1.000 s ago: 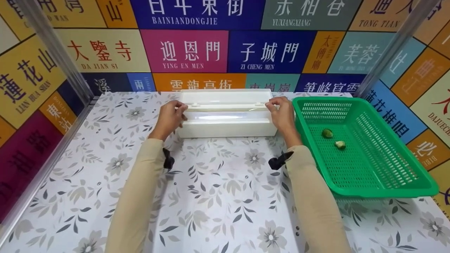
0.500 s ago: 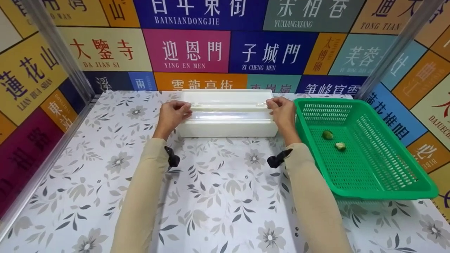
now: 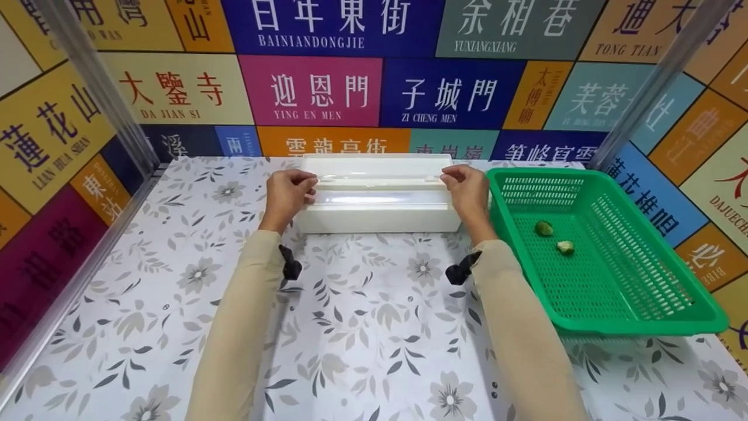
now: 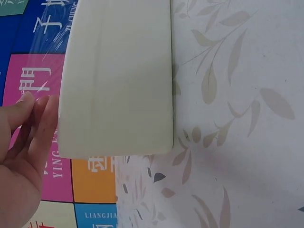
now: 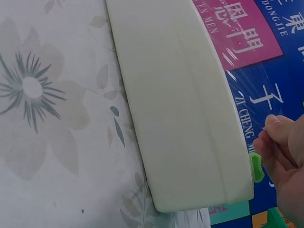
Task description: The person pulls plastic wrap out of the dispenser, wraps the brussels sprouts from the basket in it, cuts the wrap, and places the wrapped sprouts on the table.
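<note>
A white cling film dispenser (image 3: 380, 221) stands near the table's far edge with its lid (image 3: 377, 165) raised at the back. Shiny clear cling film (image 5: 256, 83) stretches up from it, and the wall lettering shows through. At the left end my left hand (image 3: 287, 196) pinches one corner of the film between thumb and fingers. My right hand (image 3: 469, 193) pinches the other corner at the right end. In the right wrist view, a bright green piece (image 5: 257, 167) shows at the dispenser's edge, close to the right fingers. The roll inside is mostly hidden.
A green perforated basket (image 3: 643, 323) stands to the right, close to the right forearm. Two small greenish vegetable pieces lie in it, a darker one (image 3: 543, 227) and a paler one (image 3: 564, 248). A floral cloth (image 3: 374, 351) covers the table; printed wall panels (image 3: 310, 90) rise behind.
My left hand has shifted slightly right, inward along the film's edge. The right hand keeps nearly the same place with its pinch. The dispenser and basket stay put; the head view tilts slightly.
</note>
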A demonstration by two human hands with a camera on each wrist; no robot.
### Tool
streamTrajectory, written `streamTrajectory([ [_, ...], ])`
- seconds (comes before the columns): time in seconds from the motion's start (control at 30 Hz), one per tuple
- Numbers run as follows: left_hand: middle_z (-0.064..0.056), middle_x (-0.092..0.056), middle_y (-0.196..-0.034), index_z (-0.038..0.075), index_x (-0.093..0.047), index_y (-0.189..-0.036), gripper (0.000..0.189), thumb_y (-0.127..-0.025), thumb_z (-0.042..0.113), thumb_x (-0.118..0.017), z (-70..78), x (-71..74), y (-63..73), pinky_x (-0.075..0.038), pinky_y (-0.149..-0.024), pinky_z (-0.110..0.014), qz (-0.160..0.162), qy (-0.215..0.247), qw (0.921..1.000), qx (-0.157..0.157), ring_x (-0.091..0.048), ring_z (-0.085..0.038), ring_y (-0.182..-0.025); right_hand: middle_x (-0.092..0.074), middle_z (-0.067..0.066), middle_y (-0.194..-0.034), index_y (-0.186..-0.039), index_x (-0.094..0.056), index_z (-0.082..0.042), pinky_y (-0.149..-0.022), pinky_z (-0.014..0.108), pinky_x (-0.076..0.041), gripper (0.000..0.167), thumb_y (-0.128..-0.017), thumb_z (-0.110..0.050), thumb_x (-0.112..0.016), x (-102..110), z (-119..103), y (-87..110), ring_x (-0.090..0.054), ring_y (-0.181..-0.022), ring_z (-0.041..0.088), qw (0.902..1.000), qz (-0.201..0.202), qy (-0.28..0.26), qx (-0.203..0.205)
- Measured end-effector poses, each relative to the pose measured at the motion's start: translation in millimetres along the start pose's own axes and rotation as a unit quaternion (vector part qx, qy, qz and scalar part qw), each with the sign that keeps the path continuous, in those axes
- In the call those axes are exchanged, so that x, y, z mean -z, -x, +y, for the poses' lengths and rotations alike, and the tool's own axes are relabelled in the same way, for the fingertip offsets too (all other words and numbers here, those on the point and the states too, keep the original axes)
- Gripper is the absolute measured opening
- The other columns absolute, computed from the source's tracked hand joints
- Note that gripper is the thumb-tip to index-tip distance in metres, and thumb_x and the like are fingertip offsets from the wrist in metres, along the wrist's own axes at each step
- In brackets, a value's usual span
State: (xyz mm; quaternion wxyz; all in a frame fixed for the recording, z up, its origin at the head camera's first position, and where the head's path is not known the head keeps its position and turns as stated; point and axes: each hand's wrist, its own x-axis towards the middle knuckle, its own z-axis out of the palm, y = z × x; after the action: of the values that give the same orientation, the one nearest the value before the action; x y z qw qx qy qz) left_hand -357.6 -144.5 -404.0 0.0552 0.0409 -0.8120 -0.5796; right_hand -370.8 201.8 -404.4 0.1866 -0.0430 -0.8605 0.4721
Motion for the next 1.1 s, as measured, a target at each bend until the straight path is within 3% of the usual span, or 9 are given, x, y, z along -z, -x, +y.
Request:
streamTrajectory([
  [0.17,-0.011,-0.07,-0.103,0.006,-0.075,-0.112,0.021,-0.098,0.018,-0.066,1.8,-0.9,0.8,-0.055,-0.069,-0.021,0.025,-0.059,0.9976,-0.027,-0.059,-0.017,-0.085,-0.075,0.016,-0.1,-0.103,-0.076,-0.002,-0.074,0.027,-0.055,0.016,-0.096,-0.014,-0.067,-4,-3,4.3,-0.068,-0.088,0.024,0.9974,0.048,0.026,0.047],
  [0.37,-0.013,-0.072,-0.107,0.005,-0.075,-0.11,0.019,-0.098,0.016,-0.066,3.7,-0.5,-1.7,-0.05,-0.08,-0.024,0.036,-0.069,0.9958,-0.049,-0.059,-0.018,-0.091,-0.074,0.018,-0.098,-0.098,-0.075,0.0,-0.08,0.04,-0.055,0.016,-0.097,-0.013,-0.066,-5,-9,2.1,-0.067,-0.09,0.03,0.9948,0.062,0.053,0.061],
  [0.63,-0.019,-0.073,-0.104,0.0,-0.074,-0.11,0.019,-0.098,0.012,-0.065,7.8,6.7,-4.1,-0.055,-0.079,-0.022,0.046,-0.041,0.9951,-0.077,-0.068,-0.018,-0.087,-0.074,0.014,-0.1,-0.099,-0.075,-0.006,-0.07,0.032,-0.048,0.017,-0.098,-0.02,-0.065,18,-28,-8.7,-0.063,-0.086,0.023,0.9907,-0.034,0.129,0.026],
  [0.77,-0.018,-0.072,-0.103,-0.001,-0.073,-0.111,0.021,-0.098,0.013,-0.065,11.9,8.2,-4.9,-0.059,-0.081,-0.021,0.037,-0.014,0.9969,-0.068,-0.068,-0.013,-0.083,-0.073,0.012,-0.106,-0.102,-0.075,-0.009,-0.08,0.036,-0.053,0.017,-0.098,-0.022,-0.067,35,-39,-14.9,-0.064,-0.096,0.024,0.9839,-0.1,0.148,-0.013],
  [0.9,-0.014,-0.07,-0.102,-0.002,-0.072,-0.113,0.022,-0.098,0.013,-0.064,15.7,8.7,-6.4,-0.062,-0.082,-0.023,0.027,0.026,0.9982,-0.047,-0.068,-0.012,-0.081,-0.071,0.013,-0.113,-0.107,-0.075,-0.008,-0.094,0.039,-0.055,0.018,-0.097,-0.021,-0.068,49,-45,-19.4,-0.063,-0.105,0.025,0.9798,-0.149,0.125,-0.046],
  [1.1,-0.012,-0.069,-0.104,-0.003,-0.07,-0.116,0.025,-0.098,0.012,-0.064,20.9,9.2,-7.5,-0.063,-0.088,-0.032,0.014,0.064,0.9973,-0.032,-0.07,-0.019,-0.09,-0.071,0.011,-0.113,-0.112,-0.073,-0.007,-0.097,0.039,-0.054,0.025,-0.095,-0.026,-0.07,59,-38,-20.9,-0.062,-0.111,0.028,0.9801,-0.175,0.073,-0.058],
])
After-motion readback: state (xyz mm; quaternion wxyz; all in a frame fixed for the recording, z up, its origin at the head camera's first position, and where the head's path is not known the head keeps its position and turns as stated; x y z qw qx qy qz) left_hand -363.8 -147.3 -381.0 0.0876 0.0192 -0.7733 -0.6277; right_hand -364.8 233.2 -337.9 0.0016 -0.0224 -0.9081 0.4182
